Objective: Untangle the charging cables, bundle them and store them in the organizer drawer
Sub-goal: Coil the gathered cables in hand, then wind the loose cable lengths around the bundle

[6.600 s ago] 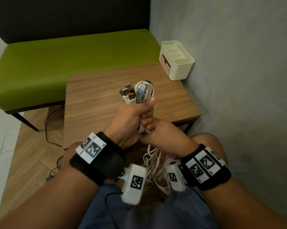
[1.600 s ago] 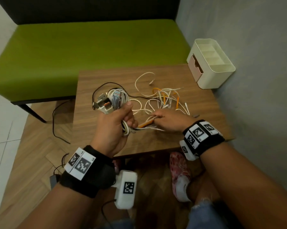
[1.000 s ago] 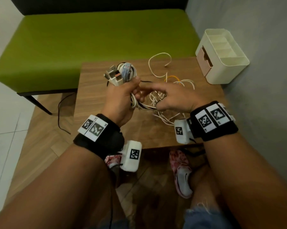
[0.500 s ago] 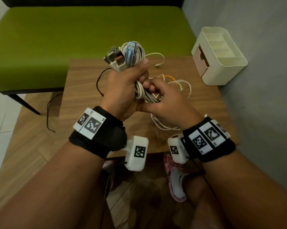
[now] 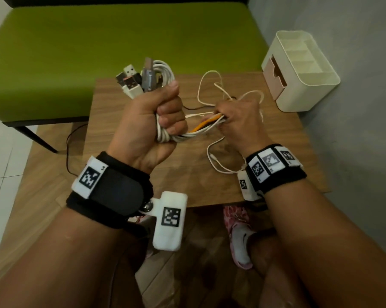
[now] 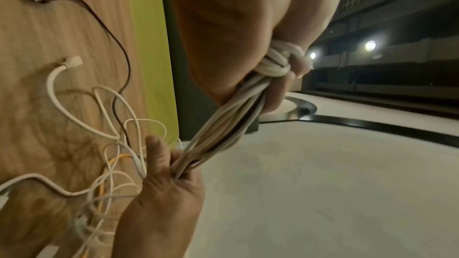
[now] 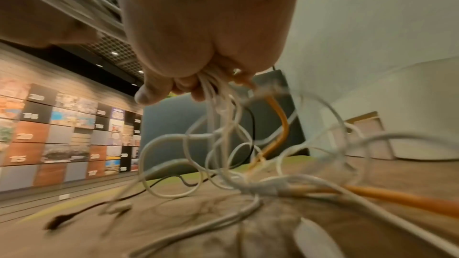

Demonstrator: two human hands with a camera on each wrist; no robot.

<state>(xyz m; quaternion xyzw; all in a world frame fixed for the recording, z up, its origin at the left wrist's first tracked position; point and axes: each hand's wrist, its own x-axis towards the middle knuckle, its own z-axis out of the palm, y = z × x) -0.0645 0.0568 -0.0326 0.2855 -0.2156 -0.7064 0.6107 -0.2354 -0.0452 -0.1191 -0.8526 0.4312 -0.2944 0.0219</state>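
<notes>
Both hands [image 5: 156, 121] around cables [image 5: 201, 130]

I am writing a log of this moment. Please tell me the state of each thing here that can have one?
Left hand: gripping the coiled cables, plugs sticking out on top.
Right hand: gripping the stretched cable strands.
Coiled cables: wound into loops, held above the table.
Loose cables: tangled, trailing on the table.
Organizer: upright, top compartments empty.
Drawer: looks closed.
</notes>
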